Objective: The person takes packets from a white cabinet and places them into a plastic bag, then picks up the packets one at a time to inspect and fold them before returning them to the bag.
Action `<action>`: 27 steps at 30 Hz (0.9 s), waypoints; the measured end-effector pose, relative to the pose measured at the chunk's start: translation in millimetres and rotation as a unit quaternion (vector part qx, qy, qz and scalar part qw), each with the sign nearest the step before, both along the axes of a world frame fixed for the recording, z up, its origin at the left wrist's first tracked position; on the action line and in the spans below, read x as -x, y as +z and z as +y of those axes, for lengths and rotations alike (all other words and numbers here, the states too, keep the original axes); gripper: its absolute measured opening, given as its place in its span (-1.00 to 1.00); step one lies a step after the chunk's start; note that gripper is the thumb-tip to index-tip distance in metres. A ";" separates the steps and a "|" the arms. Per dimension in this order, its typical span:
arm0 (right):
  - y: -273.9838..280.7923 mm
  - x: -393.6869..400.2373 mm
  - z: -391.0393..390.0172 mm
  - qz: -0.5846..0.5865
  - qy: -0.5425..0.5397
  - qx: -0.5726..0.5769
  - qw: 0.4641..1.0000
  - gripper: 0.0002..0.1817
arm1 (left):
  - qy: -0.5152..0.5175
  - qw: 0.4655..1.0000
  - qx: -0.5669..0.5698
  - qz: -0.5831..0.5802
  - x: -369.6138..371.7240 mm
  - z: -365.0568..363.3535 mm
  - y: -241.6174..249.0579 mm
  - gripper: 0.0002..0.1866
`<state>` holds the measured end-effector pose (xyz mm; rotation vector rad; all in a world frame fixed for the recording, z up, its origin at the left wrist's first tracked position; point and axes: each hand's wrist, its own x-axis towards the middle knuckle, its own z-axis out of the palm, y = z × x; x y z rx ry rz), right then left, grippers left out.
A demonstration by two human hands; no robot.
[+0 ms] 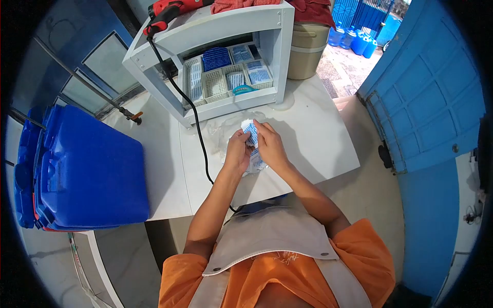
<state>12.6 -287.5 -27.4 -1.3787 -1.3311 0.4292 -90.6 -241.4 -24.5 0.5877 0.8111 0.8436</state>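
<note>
A small white packet with blue print (250,129) is held upright between both hands over the white table. My left hand (238,151) pinches its lower left side, and the fingers of my right hand (271,146) grip its right edge. Under the hands lie a clear plastic bag (222,134) and more blue-printed packets (256,162). What lies beneath my palms is hidden.
Behind the hands, a white shelf frame (239,102) holds baskets (214,86) of packets, with a red heat gun (167,13) on top. A black cord (202,146) crosses the table (318,149). Blue containers (95,169) stand left, a beige bucket (307,51) back right.
</note>
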 end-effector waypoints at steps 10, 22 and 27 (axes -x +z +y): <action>-1.3 8.3 -4.7 0.047 0.003 -0.061 0.997 -0.56 | -0.025 1.000 -0.010 -0.002 -13.7 -1.1 -1.7 -0.82; 8.7 -1.9 5.0 -0.057 -0.023 -0.047 0.997 -0.65 | 0.007 0.999 -0.032 -0.015 -9.4 11.2 6.7 -0.78; 30.0 -18.4 58.1 -0.037 -0.055 -0.063 0.996 -0.74 | 0.049 0.994 -0.081 0.047 0.7 14.7 10.4 -0.72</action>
